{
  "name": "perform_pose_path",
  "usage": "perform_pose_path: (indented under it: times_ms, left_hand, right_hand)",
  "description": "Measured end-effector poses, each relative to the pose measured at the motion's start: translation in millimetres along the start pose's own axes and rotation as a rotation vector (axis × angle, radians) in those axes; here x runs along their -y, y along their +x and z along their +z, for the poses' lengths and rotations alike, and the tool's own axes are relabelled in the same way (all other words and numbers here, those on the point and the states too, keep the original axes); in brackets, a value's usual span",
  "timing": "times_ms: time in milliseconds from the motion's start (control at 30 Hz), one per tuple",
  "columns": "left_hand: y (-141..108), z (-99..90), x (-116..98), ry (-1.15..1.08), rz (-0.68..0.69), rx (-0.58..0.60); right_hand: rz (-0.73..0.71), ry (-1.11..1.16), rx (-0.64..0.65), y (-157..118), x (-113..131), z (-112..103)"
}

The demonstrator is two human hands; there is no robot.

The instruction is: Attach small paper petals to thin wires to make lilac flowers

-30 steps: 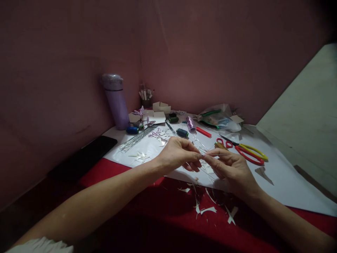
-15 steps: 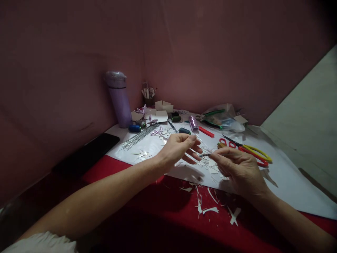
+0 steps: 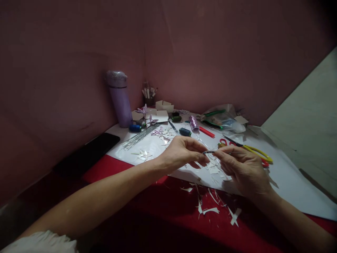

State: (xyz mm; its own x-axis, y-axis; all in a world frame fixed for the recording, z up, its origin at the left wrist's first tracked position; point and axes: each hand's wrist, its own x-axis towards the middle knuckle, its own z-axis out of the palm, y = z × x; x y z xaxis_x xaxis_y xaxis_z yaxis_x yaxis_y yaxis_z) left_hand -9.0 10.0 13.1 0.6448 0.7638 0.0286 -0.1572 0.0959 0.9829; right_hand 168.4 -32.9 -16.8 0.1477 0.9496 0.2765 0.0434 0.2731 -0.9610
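Thin dark strip [image 3: 209, 152] raised between, left hand [image 3: 181, 153] pinching its tip, right hand [image 3: 243, 172] pinching farther along

A strand [image 3: 209, 152] is glinting darkly; the metal wires [image 3: 140, 137] are gleaming smoothly; the lilac thread spool [image 3: 194, 123] is showing a glossy sheen; red cloth [image 3: 163, 196] is looking matt, the clear plastic bag [image 3: 231, 123] shining.
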Motion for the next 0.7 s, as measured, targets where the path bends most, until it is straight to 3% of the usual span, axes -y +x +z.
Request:
perform_pose_path:
  times_ms: [300,700]
  left_hand:
    - [0.8,-1.5,0.8,0.018,0.008,0.027]
    - [0.5,0.4,-1.5,0.097,-0.018,-0.068]
  right_hand:
    - [-0.025,-0.045,0.01,-1.4,-1.5,-0.7]
    - [-0.09,-0.162,0.072,-3.1,1.8,-1.4]
